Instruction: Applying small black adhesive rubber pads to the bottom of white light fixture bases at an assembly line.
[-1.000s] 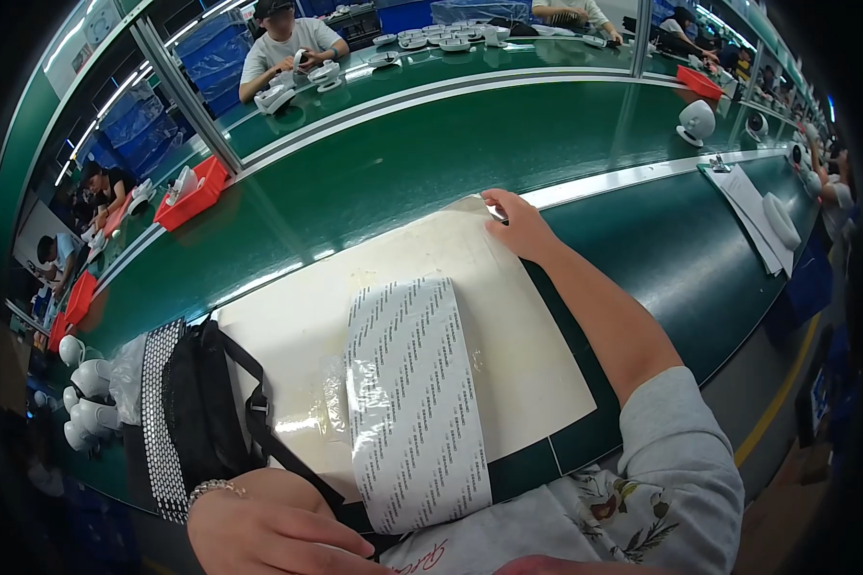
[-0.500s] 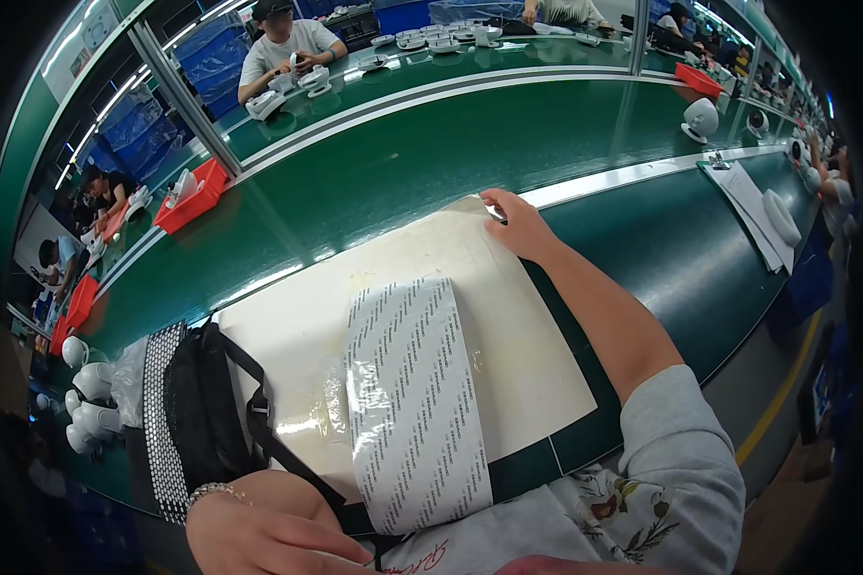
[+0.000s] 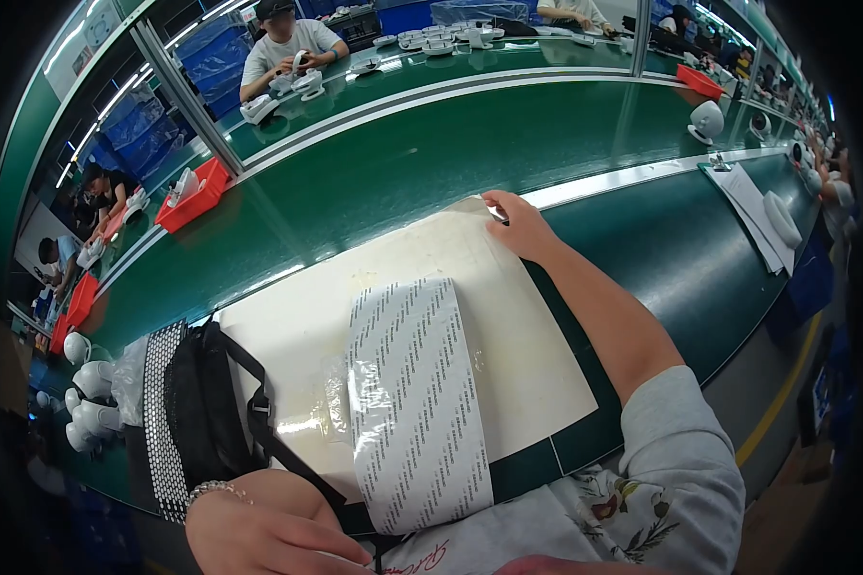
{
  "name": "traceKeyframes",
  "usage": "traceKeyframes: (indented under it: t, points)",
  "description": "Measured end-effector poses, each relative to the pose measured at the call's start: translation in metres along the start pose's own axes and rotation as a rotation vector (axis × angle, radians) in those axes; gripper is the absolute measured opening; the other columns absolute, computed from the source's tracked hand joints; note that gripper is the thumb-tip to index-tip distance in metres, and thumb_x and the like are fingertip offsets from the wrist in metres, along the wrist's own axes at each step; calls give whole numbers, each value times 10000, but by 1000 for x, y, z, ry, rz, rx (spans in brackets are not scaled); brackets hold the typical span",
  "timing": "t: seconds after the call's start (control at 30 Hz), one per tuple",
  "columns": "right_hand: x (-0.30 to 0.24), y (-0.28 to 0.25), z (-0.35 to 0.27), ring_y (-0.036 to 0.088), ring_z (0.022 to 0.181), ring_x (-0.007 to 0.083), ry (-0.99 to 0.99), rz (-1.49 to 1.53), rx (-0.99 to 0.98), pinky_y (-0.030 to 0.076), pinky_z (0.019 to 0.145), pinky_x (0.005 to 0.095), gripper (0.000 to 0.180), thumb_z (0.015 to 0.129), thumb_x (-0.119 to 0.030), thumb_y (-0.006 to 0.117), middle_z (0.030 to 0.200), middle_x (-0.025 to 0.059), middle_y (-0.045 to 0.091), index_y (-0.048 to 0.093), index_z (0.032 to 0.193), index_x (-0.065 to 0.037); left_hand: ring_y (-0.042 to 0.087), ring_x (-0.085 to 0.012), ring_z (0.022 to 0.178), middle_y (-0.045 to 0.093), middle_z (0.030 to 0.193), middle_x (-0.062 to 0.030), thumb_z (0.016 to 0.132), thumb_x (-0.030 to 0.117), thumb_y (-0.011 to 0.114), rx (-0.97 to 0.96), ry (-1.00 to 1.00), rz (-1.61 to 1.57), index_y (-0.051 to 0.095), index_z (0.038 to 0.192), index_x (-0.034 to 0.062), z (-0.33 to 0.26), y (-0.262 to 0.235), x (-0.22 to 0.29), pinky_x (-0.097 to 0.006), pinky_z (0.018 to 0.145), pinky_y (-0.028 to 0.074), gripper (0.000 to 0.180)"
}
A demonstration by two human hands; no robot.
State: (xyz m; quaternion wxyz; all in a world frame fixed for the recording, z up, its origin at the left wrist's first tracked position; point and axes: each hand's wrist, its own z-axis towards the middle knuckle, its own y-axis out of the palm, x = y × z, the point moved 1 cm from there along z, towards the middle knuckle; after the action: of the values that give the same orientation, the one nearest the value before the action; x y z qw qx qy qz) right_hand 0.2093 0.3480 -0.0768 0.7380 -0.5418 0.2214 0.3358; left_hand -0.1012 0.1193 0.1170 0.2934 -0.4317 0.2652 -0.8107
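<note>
A large cream-coloured sheet (image 3: 537, 374) lies flat on the green table. My right hand (image 3: 520, 226) is at its far right corner, fingers curled around the edge. Across the sheet's near half lies a wide strip of white release paper (image 3: 417, 402) with rows of small grey print, its near end reaching my shirt. Clear tape (image 3: 335, 398) shines beside the strip. My left hand (image 3: 273, 532), with a bracelet at the wrist, is closed low at the near edge, beside the strap of a black bag (image 3: 201, 412). Whatever its fingers hold is hidden.
White rounded device housings (image 3: 94, 417) stand left of the bag. A clipboard with papers (image 3: 753, 216) lies at the right. Beyond the metal rail runs a green belt (image 3: 355, 192); a red bin (image 3: 194, 196) stands at its left. Co-workers (image 3: 288, 57) sit across.
Both my hands, the sheet and the strip stay in place. Across the line, the co-worker's hands and the white part in them have shifted slightly.
</note>
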Motion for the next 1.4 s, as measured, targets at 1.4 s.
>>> traceKeyframes:
  t: [1.4]
  points:
    - [-1,-3,-1,534,974,210,-26,-31,-2,421,861,293,383,767,-91,575,1079,112,541,485,1135,-28,523,-279,808,573,953,-141,771,175,590,55,-5,45,598,926,104,2,0,-3,-351,639,459,171]
